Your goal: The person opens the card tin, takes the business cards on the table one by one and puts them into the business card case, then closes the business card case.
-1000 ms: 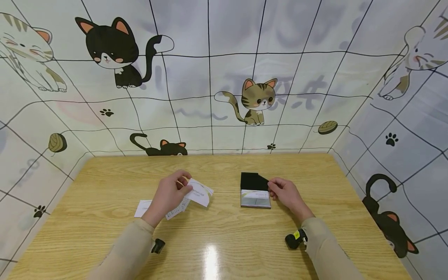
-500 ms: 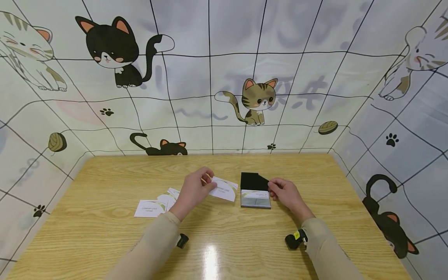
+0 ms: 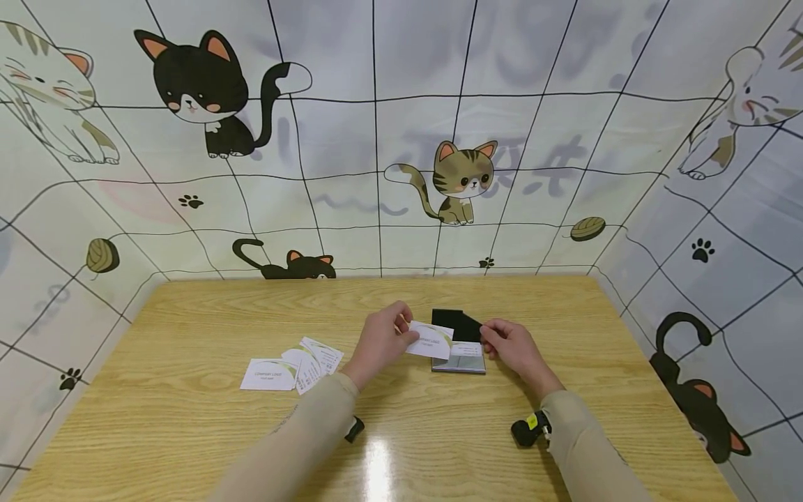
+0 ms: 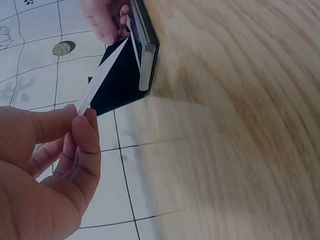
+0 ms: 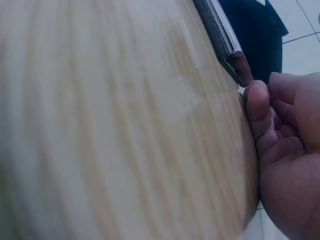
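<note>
In the head view my left hand (image 3: 379, 343) pinches a white business card (image 3: 431, 340) by its left end, between thumb and fingers. The card hangs over the left part of an open business card holder (image 3: 465, 364), covering some of it. That holder has a black flap (image 3: 450, 317) folded back and a shiny metal side; a white card (image 3: 467, 349) lies in it. My right hand (image 3: 514, 347) grips the holder at its right edge with thumb and fingertips. From the left wrist view, the held card (image 4: 102, 75) is almost edge-on, its far end near the holder (image 4: 146, 65).
Several white business cards lie on the wooden table (image 3: 188, 432) to the left: one flat card (image 3: 268, 374) and an overlapping fan of cards (image 3: 318, 359). A cat-patterned cloth (image 3: 351, 153) rises behind the table and on both sides.
My left hand has carried the business card rightward, from above the fanned cards to over the holder's left side. My right hand stays at the holder's edge.
</note>
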`<state>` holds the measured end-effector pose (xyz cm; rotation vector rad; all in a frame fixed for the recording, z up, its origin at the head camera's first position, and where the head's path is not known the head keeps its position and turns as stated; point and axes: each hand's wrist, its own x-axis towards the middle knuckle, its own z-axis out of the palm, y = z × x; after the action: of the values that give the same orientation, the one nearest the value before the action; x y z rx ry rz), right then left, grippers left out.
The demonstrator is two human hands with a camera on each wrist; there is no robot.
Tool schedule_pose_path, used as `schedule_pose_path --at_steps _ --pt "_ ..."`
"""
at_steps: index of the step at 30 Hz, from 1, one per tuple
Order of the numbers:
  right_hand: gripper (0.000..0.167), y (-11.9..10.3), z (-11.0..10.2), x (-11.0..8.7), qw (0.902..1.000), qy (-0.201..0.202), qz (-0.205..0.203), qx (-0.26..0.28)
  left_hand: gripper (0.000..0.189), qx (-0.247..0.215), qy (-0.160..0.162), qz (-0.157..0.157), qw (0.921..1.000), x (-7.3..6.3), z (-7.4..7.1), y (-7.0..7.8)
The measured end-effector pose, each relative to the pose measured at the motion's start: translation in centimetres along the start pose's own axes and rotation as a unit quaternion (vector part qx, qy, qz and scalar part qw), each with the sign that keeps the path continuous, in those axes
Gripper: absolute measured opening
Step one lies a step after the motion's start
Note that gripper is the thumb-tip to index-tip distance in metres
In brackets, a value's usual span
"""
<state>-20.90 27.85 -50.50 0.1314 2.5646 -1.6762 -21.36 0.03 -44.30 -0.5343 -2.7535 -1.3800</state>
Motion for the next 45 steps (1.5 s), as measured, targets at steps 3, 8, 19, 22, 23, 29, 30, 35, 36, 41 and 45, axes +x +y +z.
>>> schedule_pose_path --at_steps 3,8,19,22,23,29,30,35,36,41,45 --pt "0.023 -0.1 0.0 0.0 1.0 0.0 0.004 -0.001 0.022 0.002 -0.006 -0.002 1.0 0.3 0.7 0.1" --pt "0.023 0.0 0.1 0.0 1.0 0.001 0.006 -0.001 0.022 -0.002 -0.019 -0.012 0.9998 0.7 1.3 0.4" --pt "0.023 -0.1 -0.1 0.0 1.0 0.001 0.005 0.002 0.023 0.006 -0.024 -0.026 0.9994 1.6 2.8 0.9" --pt "0.024 -0.1 -0.1 0.0 1.0 0.001 0.005 0.006 0.023 0.006 -0.03 -0.026 0.9992 1.7 3.2 1.0" --pt "0.024 -0.1 -0.1 0.1 1.0 0.001 0.005 0.007 0.023 0.008 -0.03 -0.023 0.9992 1.7 3.3 1.0" --pt "0.021 0.0 -0.1 0.2 0.9999 -0.002 0.002 0.012 0.021 0.036 -0.021 0.0 0.9991 2.1 4.4 0.7" --pt "0.021 0.0 -0.1 0.2 0.9999 -0.001 0.003 0.011 0.02 0.04 -0.018 0.002 0.999 2.1 4.5 0.7" --pt "0.02 0.1 -0.1 0.3 1.0 0.005 0.005 0.002 0.016 0.05 -0.004 0.004 0.9987 2.3 5.2 0.7" --pt "0.02 0.1 -0.1 0.3 1.0 0.007 0.006 -0.001 0.015 0.05 -0.004 0.002 0.9987 2.3 5.3 0.7" --pt "0.021 0.2 -0.1 0.3 0.9999 0.006 0.008 -0.006 0.015 0.058 -0.005 -0.005 0.9983 2.4 5.8 0.5" --pt "0.022 0.2 0.0 0.2 0.9999 0.006 0.007 -0.005 0.014 0.062 -0.009 -0.004 0.9981 2.5 5.9 0.3"
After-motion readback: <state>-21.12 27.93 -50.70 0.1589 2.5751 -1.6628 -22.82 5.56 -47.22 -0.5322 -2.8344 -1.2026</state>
